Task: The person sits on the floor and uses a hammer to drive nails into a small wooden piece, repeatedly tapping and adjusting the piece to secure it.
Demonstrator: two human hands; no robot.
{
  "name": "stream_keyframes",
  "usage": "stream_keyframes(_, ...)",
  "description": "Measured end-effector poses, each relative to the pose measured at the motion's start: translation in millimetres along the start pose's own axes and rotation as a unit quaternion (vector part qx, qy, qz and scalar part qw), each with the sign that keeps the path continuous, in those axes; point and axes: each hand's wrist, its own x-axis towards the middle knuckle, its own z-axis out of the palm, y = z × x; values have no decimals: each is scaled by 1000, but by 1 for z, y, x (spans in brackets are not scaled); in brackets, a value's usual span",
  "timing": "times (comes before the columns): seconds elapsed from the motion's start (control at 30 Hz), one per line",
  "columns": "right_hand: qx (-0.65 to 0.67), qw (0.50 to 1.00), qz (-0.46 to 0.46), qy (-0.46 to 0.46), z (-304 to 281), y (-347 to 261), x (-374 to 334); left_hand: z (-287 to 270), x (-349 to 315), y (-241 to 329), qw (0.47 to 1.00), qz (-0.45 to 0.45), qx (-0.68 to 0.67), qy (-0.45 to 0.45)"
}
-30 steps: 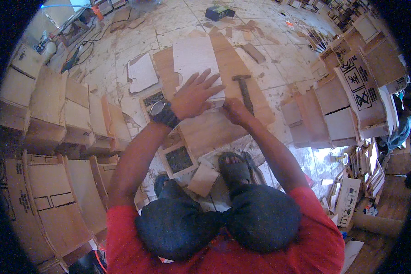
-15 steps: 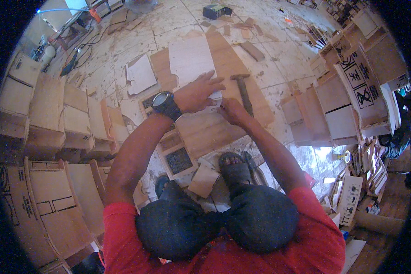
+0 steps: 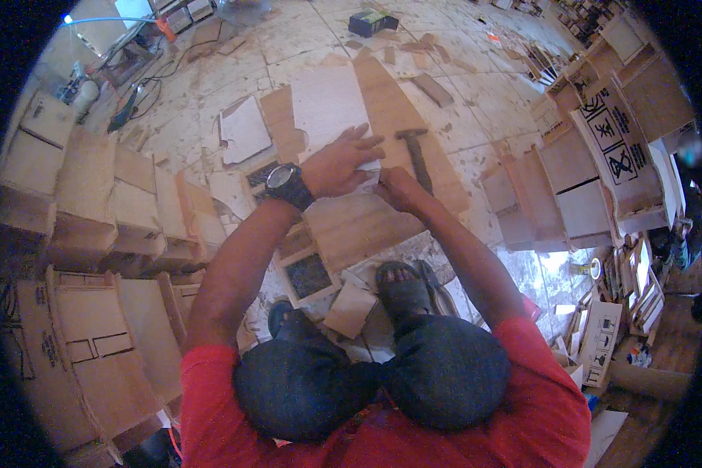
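Observation:
My left hand (image 3: 342,164) lies flat with its fingers stretched out, on the near end of a white panel (image 3: 326,97) that has a notch in its left edge. Close beside its fingertips, my right hand (image 3: 398,190) is closed at the corner of a small white piece (image 3: 372,166); whatever its fingers grip is hidden. Under both hands is a brown wooden board (image 3: 359,232). To the right of my hands, a hammer (image 3: 420,162) rests on that board, its head pointing away from me.
Another notched white panel (image 3: 246,130) lies to the left. A wooden frame with compartments (image 3: 334,282) sits near my feet. Wooden box units line the left (image 3: 86,187) and right (image 3: 581,207). Farther off are wood offcuts (image 3: 433,90) and a dark box (image 3: 372,23).
Both hands keep nearly the same place and pose. The whole view has shifted slightly, and nothing is seen to be picked up or put down.

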Motion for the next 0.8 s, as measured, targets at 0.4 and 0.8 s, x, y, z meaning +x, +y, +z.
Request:
stream_keyframes(0.4,102,987,22,122,-2,-1,-35,4,-9,27,992,-40,82,92)
stream_keyframes(0.8,-80,936,290,183,10,9,-125,153,-171,85,891,-396,-70,211)
